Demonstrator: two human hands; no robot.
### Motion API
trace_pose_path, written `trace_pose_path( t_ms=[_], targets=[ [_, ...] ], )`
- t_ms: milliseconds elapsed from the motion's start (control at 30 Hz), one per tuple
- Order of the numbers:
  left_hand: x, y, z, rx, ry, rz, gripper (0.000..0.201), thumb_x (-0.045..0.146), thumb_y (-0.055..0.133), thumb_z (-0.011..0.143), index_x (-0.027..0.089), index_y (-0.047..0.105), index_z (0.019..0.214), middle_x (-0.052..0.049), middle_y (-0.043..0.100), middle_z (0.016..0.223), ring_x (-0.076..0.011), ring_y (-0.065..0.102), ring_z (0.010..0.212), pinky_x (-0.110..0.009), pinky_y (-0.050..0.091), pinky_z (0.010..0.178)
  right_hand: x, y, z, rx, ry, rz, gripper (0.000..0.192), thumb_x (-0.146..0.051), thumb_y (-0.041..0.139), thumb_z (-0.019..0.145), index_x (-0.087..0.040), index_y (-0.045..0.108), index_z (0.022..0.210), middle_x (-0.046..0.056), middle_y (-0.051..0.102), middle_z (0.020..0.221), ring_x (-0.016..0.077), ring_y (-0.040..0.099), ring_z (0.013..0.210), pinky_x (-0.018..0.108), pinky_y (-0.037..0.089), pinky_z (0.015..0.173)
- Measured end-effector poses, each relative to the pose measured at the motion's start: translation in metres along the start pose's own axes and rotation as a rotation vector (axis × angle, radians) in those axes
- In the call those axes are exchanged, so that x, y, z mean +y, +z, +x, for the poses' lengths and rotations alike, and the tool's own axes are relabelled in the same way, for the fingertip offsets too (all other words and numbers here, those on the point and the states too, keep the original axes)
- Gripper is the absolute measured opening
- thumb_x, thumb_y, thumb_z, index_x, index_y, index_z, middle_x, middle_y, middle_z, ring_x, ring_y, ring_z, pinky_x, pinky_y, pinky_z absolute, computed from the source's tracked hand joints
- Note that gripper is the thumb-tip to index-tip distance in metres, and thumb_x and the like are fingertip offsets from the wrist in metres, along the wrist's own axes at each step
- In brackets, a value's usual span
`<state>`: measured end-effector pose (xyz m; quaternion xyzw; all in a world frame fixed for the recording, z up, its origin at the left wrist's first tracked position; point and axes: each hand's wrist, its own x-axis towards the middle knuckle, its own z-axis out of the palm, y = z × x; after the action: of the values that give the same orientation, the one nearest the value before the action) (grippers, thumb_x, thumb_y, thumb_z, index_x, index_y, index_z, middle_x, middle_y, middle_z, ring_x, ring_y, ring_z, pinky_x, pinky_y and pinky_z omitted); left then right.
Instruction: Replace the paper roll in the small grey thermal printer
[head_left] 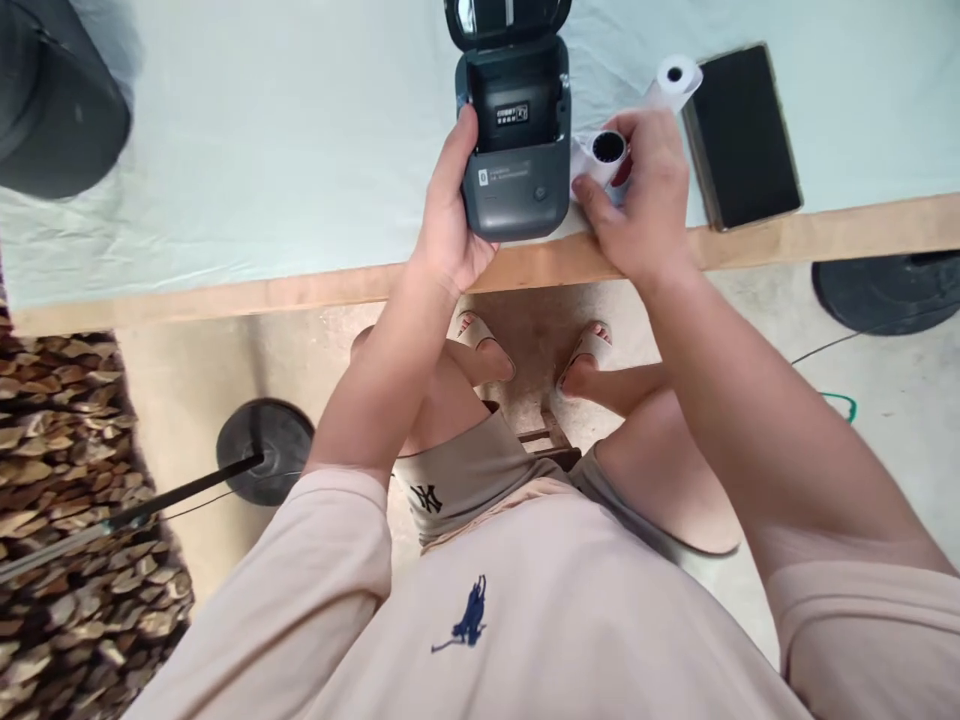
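Printer (pixel 517 195): in left hand, by wooden table edge (pixel 300 292), lid up; hard smooth plastic, probably light, slippery; grip body sides, hinge likely fragile.
Left hand (pixel 450 205): part-curled around printer's side.
Right hand (pixel 651 190): curled, pinching white roll (pixel 598 173), likely crushable.
Beyond: second roll (pixel 673 95), flat dark slab (pixel 742 135), wrinkled pale cloth (pixel 300 120).

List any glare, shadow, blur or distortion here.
Head view: white glare on the raised lid of the dark device; head view: fine print below its bay too soft to read; head view: a shadow on the floor above the left round base; head view: sleeves seem stretched toward the lower corners, probably wide-angle distortion.
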<state>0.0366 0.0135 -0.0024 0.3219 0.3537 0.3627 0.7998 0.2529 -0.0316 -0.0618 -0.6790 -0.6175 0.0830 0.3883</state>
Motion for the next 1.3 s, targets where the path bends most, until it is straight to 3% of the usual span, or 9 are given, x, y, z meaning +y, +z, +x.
trace_pose_path(
  t_ms=[100, 267, 567, 667, 867, 967, 1067, 1167, 1300],
  targets=[
    [0.002, 0.004, -0.003, 0.026, -0.051, 0.001, 0.061, 0.078, 0.055, 0.108, 0.042, 0.085, 0.148, -0.007, 0.094, 0.119, -0.0387, 0.070, 0.165, -0.053, 0.070, 0.128, -0.008, -0.010, -0.005, -0.023, 0.011, -0.021, 0.042, -0.023, 0.077, 0.091, -0.037, 0.063, 0.128, 0.004, 0.073, 0.132, 0.0256, 0.066, 0.094, 0.049, 0.064, 0.101],
    [0.004, 0.006, -0.003, 0.028, 0.000, 0.098, 0.049, 0.067, 0.044, 0.114, 0.038, 0.082, 0.103, -0.001, 0.091, 0.132, -0.0319, 0.062, 0.173, -0.045, 0.063, 0.135, -0.019, -0.016, -0.007, -0.039, 0.102, -0.081, 0.037, -0.032, 0.082, 0.098, -0.034, 0.063, 0.130, 0.006, 0.073, 0.135, 0.0205, 0.060, 0.089, 0.040, 0.061, 0.095],
    [0.011, 0.005, 0.000, -0.008, -0.054, -0.082, 0.016, 0.039, 0.067, 0.116, 0.025, 0.069, 0.110, -0.007, 0.087, 0.117, -0.0337, 0.072, 0.163, -0.049, 0.063, 0.137, -0.025, -0.017, -0.020, -0.016, 0.071, -0.104, 0.044, -0.044, 0.075, 0.104, -0.036, 0.071, 0.147, 0.007, 0.079, 0.127, 0.0253, 0.072, 0.085, 0.050, 0.068, 0.096],
    [0.013, -0.003, -0.004, -0.056, -0.056, -0.162, 0.034, 0.047, 0.057, 0.120, 0.023, 0.078, 0.107, -0.007, 0.089, 0.107, -0.0317, 0.072, 0.162, -0.046, 0.064, 0.135, -0.030, -0.022, -0.027, -0.019, -0.025, -0.103, 0.054, -0.042, 0.075, 0.105, -0.034, 0.070, 0.158, 0.010, 0.080, 0.131, 0.0250, 0.073, 0.086, 0.048, 0.068, 0.093],
    [0.010, -0.015, -0.005, -0.012, -0.023, -0.078, 0.032, 0.056, 0.066, 0.111, 0.029, 0.083, 0.116, -0.007, 0.091, 0.127, -0.0344, 0.063, 0.173, -0.048, 0.064, 0.134, -0.016, -0.039, -0.032, 0.283, -0.178, -0.135, 0.056, -0.072, 0.056, 0.110, -0.033, 0.072, 0.148, 0.006, 0.066, 0.106, 0.0193, 0.054, 0.071, 0.043, 0.051, 0.067],
    [0.011, -0.015, -0.004, -0.020, -0.031, -0.061, 0.029, 0.054, 0.067, 0.111, 0.030, 0.082, 0.117, -0.005, 0.091, 0.126, -0.0325, 0.064, 0.173, -0.045, 0.063, 0.135, -0.003, -0.050, -0.011, 0.324, -0.055, -0.241, 0.059, -0.073, 0.067, 0.103, -0.032, 0.067, 0.145, 0.008, 0.060, 0.118, 0.0230, 0.062, 0.087, 0.043, 0.051, 0.069],
    [0.012, -0.013, -0.003, -0.009, -0.040, -0.082, 0.027, 0.050, 0.066, 0.112, 0.029, 0.082, 0.116, -0.004, 0.092, 0.125, -0.0310, 0.068, 0.169, -0.043, 0.064, 0.135, -0.006, -0.052, 0.021, 0.036, 0.239, -0.316, 0.076, -0.058, 0.092, 0.094, -0.028, 0.059, 0.155, 0.015, 0.053, 0.148, 0.0337, 0.071, 0.125, 0.058, 0.064, 0.105],
    [0.012, -0.011, -0.003, -0.022, -0.037, -0.112, 0.022, 0.047, 0.069, 0.111, 0.029, 0.082, 0.114, -0.004, 0.092, 0.127, -0.0304, 0.068, 0.168, -0.042, 0.064, 0.134, -0.026, -0.044, 0.044, -0.161, 0.513, -0.372, 0.065, -0.037, 0.094, 0.096, -0.026, 0.063, 0.152, 0.016, 0.054, 0.152, 0.0286, 0.073, 0.110, 0.064, 0.057, 0.122],
    [0.012, -0.005, -0.001, -0.013, -0.070, -0.145, 0.015, 0.042, 0.070, 0.112, 0.028, 0.076, 0.114, -0.004, 0.090, 0.127, -0.0309, 0.066, 0.170, -0.043, 0.064, 0.135, -0.039, -0.039, 0.051, -0.093, 0.512, -0.393, 0.059, -0.014, 0.084, 0.093, -0.027, 0.063, 0.147, 0.016, 0.067, 0.140, 0.0315, 0.070, 0.103, 0.060, 0.058, 0.109]
  ],
)
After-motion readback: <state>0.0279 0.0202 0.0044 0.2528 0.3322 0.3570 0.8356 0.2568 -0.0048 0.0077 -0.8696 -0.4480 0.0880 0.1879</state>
